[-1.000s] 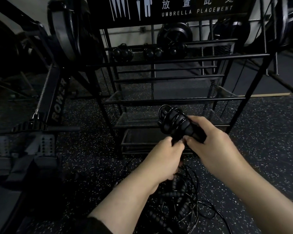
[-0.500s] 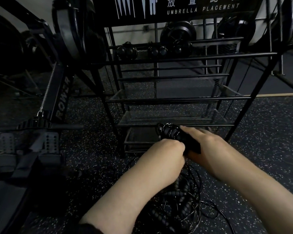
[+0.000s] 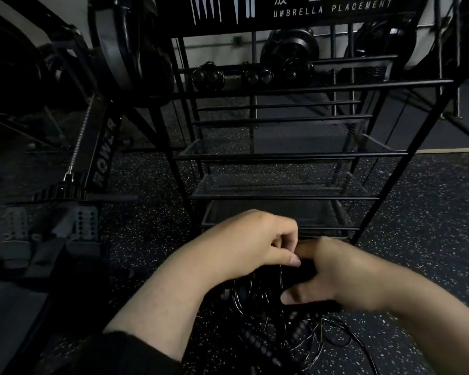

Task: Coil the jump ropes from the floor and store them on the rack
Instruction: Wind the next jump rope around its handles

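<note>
My left hand [image 3: 251, 243] and my right hand [image 3: 333, 274] meet low in front of the black wire rack [image 3: 282, 156]. Between them sits a black coiled jump rope [image 3: 301, 272], mostly hidden by the fingers. My right hand wraps around its handles and my left hand pinches the thin cord beside them. Under both hands a tangle of black jump ropes [image 3: 279, 334] with ribbed handles lies on the speckled floor. Coiled ropes [image 3: 207, 77] sit on the rack's upper shelf.
A rowing machine [image 3: 98, 158] with foot plates stands at the left, close to the rack. The rack has several mesh shelves [image 3: 282, 185] and a sign reading UMBRELLA PLACEMENT [image 3: 331, 8] on top. Speckled rubber floor [image 3: 431, 226] spreads to the right.
Both hands have dropped from the height of the lower shelves to just above the floor pile, carrying the coiled rope down. The view has tilted downward with them.
</note>
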